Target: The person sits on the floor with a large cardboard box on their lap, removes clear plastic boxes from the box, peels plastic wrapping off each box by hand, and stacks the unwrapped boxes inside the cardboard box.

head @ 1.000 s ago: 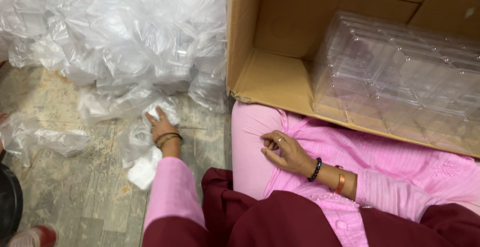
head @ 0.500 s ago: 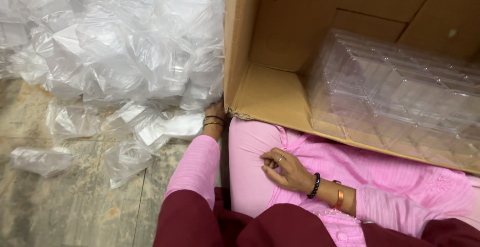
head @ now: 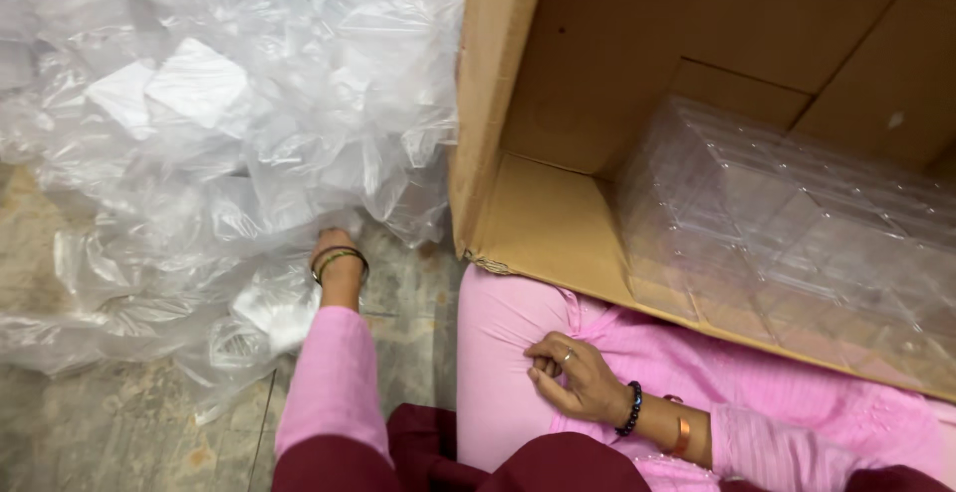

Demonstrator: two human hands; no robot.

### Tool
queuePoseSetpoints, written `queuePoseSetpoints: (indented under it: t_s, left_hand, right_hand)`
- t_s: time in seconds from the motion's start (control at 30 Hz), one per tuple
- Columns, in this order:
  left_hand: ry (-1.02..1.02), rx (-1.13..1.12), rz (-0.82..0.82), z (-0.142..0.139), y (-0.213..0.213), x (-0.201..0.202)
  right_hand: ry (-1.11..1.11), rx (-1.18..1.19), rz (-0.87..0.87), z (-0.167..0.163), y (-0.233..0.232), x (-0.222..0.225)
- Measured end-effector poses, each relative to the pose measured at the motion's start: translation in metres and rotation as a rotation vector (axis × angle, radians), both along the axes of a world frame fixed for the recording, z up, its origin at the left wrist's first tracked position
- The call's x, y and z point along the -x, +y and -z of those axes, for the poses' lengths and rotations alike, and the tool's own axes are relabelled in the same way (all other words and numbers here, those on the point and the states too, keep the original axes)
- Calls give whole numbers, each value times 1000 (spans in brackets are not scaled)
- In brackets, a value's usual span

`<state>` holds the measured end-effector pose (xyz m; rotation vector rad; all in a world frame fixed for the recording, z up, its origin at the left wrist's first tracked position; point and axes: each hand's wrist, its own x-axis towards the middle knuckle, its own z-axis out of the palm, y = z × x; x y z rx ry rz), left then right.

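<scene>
Since the frame half a second ago, the left arm reaches farther forward and the left hand [head: 333,245] now goes in under the edge of the heap of clear plastic bags [head: 219,114], where before it lay at the foot of the cardboard box. The right hand has hardly shifted on the lap.

Only the heel of the left hand and the wrist, with its thin bangles [head: 339,261], show; the fingers are buried beneath the crinkled film, so I cannot tell whether they grip a bag or lie loose. The heap spreads over the floor [head: 110,422] to the left of the person, touching the left hand and rising well above it, with several flat white packets [head: 199,84] visible inside the bags. One small bag with a white packet [head: 274,315] lies just beside the left forearm, at the cuff of the pink sleeve [head: 334,382].

The right hand [head: 570,377] rests on the pink-clad thigh, fingers curled inward in a loose fist, a ring on one finger, holding nothing that I can see. It is well apart from the bags. A dark bead bracelet [head: 631,409] and a copper bangle [head: 683,434] sit on that wrist.

The open cardboard box [head: 558,84] lies on its side across the lap, between the two hands and beyond them, with a stack of clear plastic trays [head: 787,243] inside it on the right.
</scene>
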<state>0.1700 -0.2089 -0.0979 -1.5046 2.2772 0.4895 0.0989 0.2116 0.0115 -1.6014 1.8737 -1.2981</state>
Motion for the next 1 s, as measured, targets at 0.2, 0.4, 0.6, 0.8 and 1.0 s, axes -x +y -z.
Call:
queuePoseSetpoints:
  t_s: [0.2, 0.4, 0.6, 0.8, 1.0]
  left_hand:
    - [284, 85, -146, -23, 80, -51]
    - [1373, -589, -362, -103, 207, -53]
    - [1676, -525, 87, -187, 292, -12]
    - [1503, -129, 127, -218, 349, 13]
    - [1336, -451, 225, -240, 377, 2]
  right_hand:
    - [-2, 11, 18, 1, 1, -2]
    - [-569, -244, 128, -18, 3, 4]
    - [-486, 17, -4, -93, 30, 19]
    - [-443, 65, 360, -110, 68, 11]
    - [-775, 300, 444, -94, 134, 47]
